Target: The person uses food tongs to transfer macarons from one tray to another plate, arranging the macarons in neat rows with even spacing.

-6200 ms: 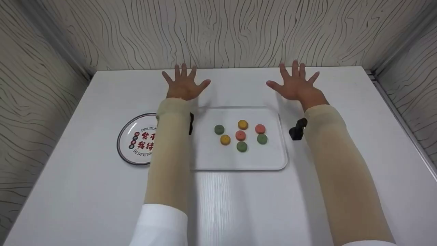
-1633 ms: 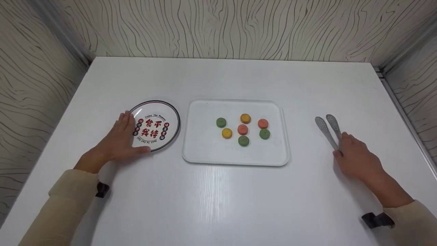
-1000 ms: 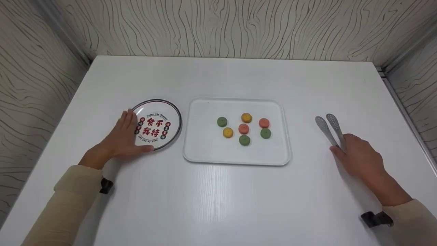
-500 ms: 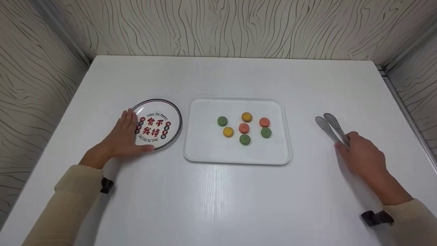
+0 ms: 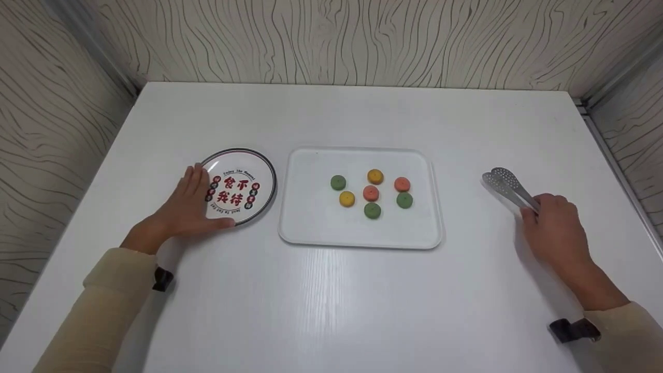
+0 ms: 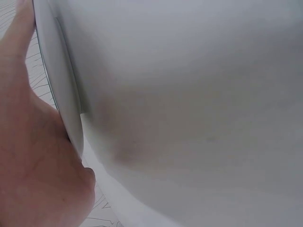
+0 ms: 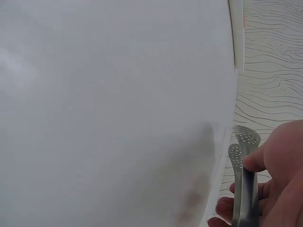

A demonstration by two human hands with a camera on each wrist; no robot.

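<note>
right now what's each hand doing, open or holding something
Left hand: open, touching the edge of the plate.
Right hand: holding the tongs.

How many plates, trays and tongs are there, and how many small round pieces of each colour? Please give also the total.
Plate: 1
Tray: 1
Tongs: 1
Green pieces: 3
Yellow pieces: 2
Pink-red pieces: 2
Total: 10

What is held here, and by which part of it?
The right grip holds tongs by their arms, behind the perforated tips; the left grip touches a plate.
</note>
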